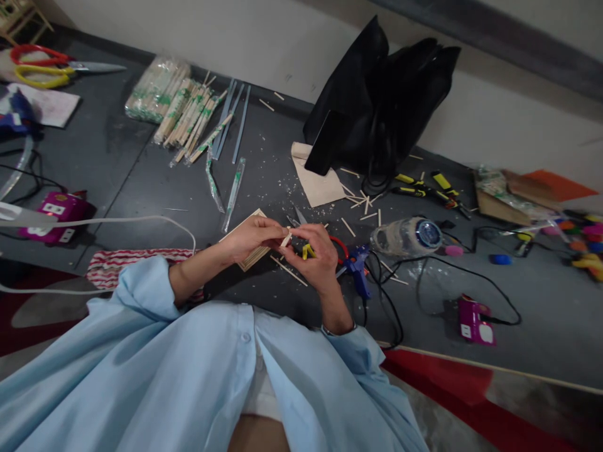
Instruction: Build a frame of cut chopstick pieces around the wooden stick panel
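My left hand point(255, 237) and my right hand point(316, 254) meet over the table, fingertips closed on a small pale wooden piece point(286, 239) between them. Its exact shape is partly covered by my fingers. Beneath my left hand lies a flat panel of wooden sticks point(254, 258), half hidden. Scissors point(340, 247) with red and yellow handles lie under my right hand, the blades poking out beyond my fingers. Just right of that hand rests a blue glue gun point(358, 271). A loose wooden stick point(289, 271) is on the table between my wrists.
Bundled sticks in plastic point(157, 88) lie at the back left. Behind my right hand are a black bag point(377, 94), a phone point(325, 143) and scattered sticks. A plastic bottle point(407, 237), pliers point(426, 190), cables and a purple power adapter point(475, 320) occupy the right side.
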Demonstrator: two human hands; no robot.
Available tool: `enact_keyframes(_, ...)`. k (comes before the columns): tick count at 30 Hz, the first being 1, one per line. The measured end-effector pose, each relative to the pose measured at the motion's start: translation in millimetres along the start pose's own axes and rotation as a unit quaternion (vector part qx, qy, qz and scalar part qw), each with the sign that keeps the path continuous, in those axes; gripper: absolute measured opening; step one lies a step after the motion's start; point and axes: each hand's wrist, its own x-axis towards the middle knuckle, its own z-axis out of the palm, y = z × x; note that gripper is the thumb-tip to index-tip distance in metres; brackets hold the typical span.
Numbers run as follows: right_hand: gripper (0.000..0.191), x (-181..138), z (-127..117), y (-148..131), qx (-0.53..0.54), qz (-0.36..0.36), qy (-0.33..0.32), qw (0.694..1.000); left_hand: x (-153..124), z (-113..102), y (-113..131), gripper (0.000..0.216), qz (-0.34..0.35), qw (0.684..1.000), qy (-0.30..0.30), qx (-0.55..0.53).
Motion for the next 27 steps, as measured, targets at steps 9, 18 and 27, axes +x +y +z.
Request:
enact_keyframes(9,0.028,-1,1,-1,-0.010,0.014,-0.017,1.000,1,0,-1,0.018,-0.015,1.000,0.009,-0.006)
enact_keyframes(18,0.025,3,-4,-8,0.000,0.021,0.035,0.999,0,-2,-2,0.038,-0.006,0.995,-0.059,-0.080)
enact_keyframes(27,0.023,-4,-5,6,0.065,0.093,0.112,0.987,1,0,5,0.019,0.088,0.991,0.036,-0.091)
